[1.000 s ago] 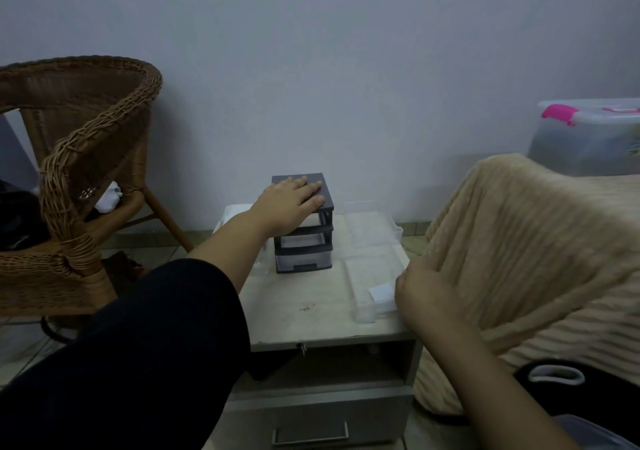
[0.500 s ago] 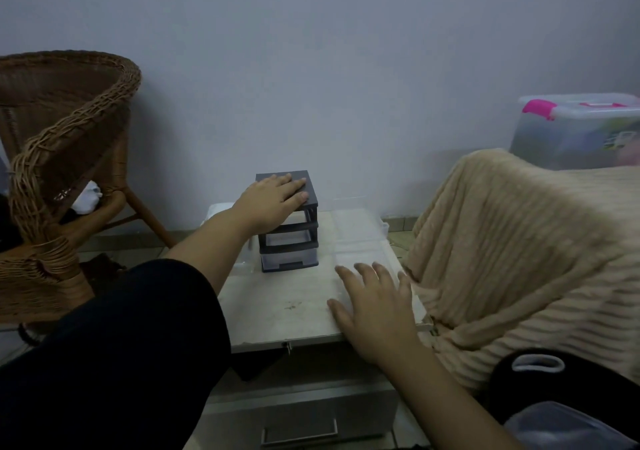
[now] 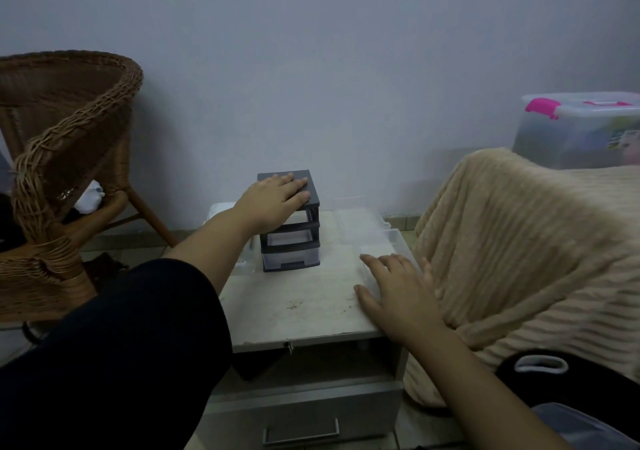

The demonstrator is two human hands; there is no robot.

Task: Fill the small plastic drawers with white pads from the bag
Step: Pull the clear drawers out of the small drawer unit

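Note:
A small dark drawer unit (image 3: 290, 247) stands at the back of a low table (image 3: 294, 304). Its bottom clear drawer (image 3: 291, 259) is in place and the top slot looks empty. My left hand (image 3: 273, 200) lies flat on the unit's top with straight fingers. A clear plastic drawer (image 3: 367, 231) lies loose on the table to the right of the unit. My right hand (image 3: 398, 293) rests flat with spread fingers on the table's right side, over the near end of clear plastic. No white pad shows, and I cannot make out the bag.
A wicker chair (image 3: 62, 158) stands to the left. A beige blanket (image 3: 519, 241) drapes over something at the table's right edge, with a clear storage box (image 3: 581, 131) with a pink latch behind it. More clear plastic (image 3: 221, 212) lies left of the unit.
My right hand left the table's right front corner, where a white pad showed, opened, and now lies flat further in. My left hand stays on the unit.

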